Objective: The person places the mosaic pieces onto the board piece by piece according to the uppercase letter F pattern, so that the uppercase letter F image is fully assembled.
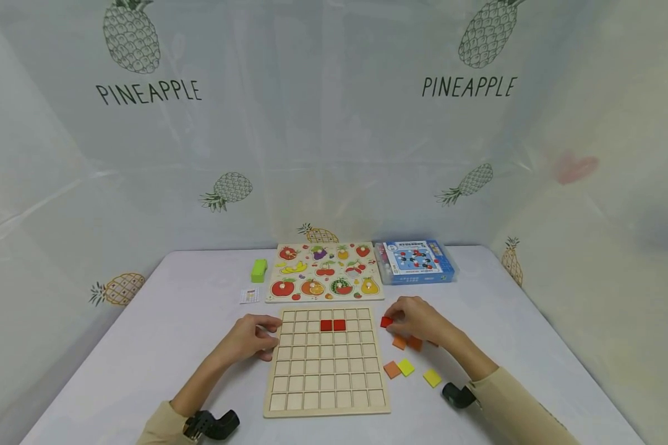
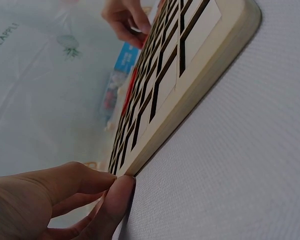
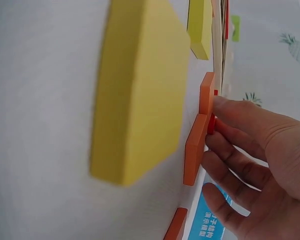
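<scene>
A wooden grid board (image 1: pixel 327 411) lies flat, with two red square tiles (image 1: pixel 333 325) side by side in its second row from the far end. My left hand (image 1: pixel 247 337) is at the board's left side; the left wrist view shows its thumb and index finger pinching the rim. Right of the board, my right hand (image 1: pixel 419 318) holds a red tile (image 1: pixel 386 322) between thumb and fingers, just above or on the table. Orange tiles (image 3: pixel 195 150) lie close under that hand, partly hidden by it in the head view.
Nearer me, right of the board, lie an orange tile (image 1: pixel 392 369) and two yellow tiles (image 1: pixel 432 377). Behind the board are a fruit puzzle (image 1: pixel 325 272), a blue box (image 1: pixel 417 262), a green block (image 1: pixel 258 271) and a small printed card (image 1: pixel 249 296). A pineapple-print curtain (image 1: pixel 334 123) hangs behind.
</scene>
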A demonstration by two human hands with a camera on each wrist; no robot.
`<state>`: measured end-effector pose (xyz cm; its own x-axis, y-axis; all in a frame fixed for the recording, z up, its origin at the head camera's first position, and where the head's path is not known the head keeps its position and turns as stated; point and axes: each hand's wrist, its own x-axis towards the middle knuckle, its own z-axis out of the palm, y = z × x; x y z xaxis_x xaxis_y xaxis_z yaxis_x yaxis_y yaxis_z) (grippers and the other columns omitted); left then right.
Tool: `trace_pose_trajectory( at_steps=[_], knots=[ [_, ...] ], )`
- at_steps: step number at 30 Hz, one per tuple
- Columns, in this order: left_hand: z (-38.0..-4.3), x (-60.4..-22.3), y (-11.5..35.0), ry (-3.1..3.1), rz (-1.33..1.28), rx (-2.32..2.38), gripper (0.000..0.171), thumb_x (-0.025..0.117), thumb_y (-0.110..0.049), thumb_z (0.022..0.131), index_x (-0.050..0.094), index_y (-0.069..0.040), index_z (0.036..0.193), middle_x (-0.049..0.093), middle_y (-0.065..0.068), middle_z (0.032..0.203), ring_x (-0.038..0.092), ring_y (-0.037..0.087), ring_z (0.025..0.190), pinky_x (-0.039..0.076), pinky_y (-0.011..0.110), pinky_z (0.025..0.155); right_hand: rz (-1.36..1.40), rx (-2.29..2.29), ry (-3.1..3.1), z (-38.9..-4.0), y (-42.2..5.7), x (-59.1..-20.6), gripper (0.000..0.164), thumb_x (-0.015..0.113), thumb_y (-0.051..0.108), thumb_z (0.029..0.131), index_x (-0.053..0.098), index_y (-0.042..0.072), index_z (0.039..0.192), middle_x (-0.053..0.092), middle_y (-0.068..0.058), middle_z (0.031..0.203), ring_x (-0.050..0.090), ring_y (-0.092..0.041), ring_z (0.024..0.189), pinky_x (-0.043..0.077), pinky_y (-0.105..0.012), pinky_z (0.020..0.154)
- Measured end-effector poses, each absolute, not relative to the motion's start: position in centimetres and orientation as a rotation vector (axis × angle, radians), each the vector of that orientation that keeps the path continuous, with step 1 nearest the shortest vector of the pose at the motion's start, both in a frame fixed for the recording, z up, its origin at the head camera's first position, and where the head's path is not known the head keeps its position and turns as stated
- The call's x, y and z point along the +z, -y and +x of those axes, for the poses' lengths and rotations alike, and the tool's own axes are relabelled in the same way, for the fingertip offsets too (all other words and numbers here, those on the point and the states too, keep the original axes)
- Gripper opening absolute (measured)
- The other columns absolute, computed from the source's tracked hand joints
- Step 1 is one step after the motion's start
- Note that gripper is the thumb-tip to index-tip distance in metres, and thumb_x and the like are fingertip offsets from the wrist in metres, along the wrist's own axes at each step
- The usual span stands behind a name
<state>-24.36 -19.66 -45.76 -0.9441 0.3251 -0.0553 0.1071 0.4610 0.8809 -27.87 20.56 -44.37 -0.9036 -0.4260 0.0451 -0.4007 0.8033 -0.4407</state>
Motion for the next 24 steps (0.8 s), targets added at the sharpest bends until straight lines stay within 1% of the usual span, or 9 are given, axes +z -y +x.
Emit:
trace_pose_trajectory(
  at_steps=[4,10,14,20,24],
  knots=[
    [-24.3,-45.7,19.6,-2.489,0.371,1.489,0.044,0.073,-0.003,0.083,0.061,0.006,0.125,0.062,0.02,0.107,0.064,0.017,0.068,0.063,0.031,0.055,-0.672,-0.709,-2.925,-27.9,-20.5,-44.3,0.024,0.079,0.022,0.082,0.076,0.014,0.104,0.067,0.006,0.095,0.056,-0.009,0.085,0.056,-0.026,0.081],
    [-24.2,-45.7,19.6,-2.493,0.359,1.487,0.044,0.073,-0.003,0.083,0.061,0.005,0.125,0.061,0.019,0.107,0.064,0.017,0.067,0.062,0.031,0.055,-0.674,-0.733,-2.929,-27.9,-19.9,-43.7,0.024,0.079,0.021,0.083,0.076,0.014,0.105,0.067,0.007,0.094,0.057,-0.011,0.086,0.055,-0.021,0.076],
    [-24.2,-45.7,19.5,-2.486,0.35,1.493,0.044,0.073,-0.003,0.083,0.061,0.005,0.125,0.061,0.019,0.107,0.064,0.017,0.066,0.063,0.032,0.055,-0.673,-0.741,-2.925,-27.9,-19.3,-43.1,0.025,0.079,0.023,0.083,0.076,0.014,0.106,0.067,0.008,0.093,0.057,-0.011,0.086,0.054,-0.02,0.074],
    [-24.2,-45.6,19.5,-2.488,0.351,1.49,0.043,0.072,-0.003,0.084,0.061,0.005,0.125,0.061,0.019,0.107,0.065,0.016,0.067,0.063,0.032,0.056,-0.781,-0.761,-2.894,-28.2,-18.2,-42.6,0.025,0.078,0.025,0.083,0.076,0.013,0.104,0.068,0.006,0.092,0.06,-0.014,0.086,0.056,-0.024,0.076],
    [-24.2,-45.6,19.5,-2.497,0.353,1.47,0.043,0.072,-0.004,0.084,0.061,0.005,0.125,0.061,0.018,0.106,0.065,0.015,0.066,0.063,0.03,0.056,-0.879,-0.781,-2.864,-28.4,-17.2,-42.4,0.023,0.078,0.023,0.083,0.076,0.012,0.103,0.07,0.004,0.094,0.06,-0.016,0.087,0.059,-0.031,0.077]
  ],
)
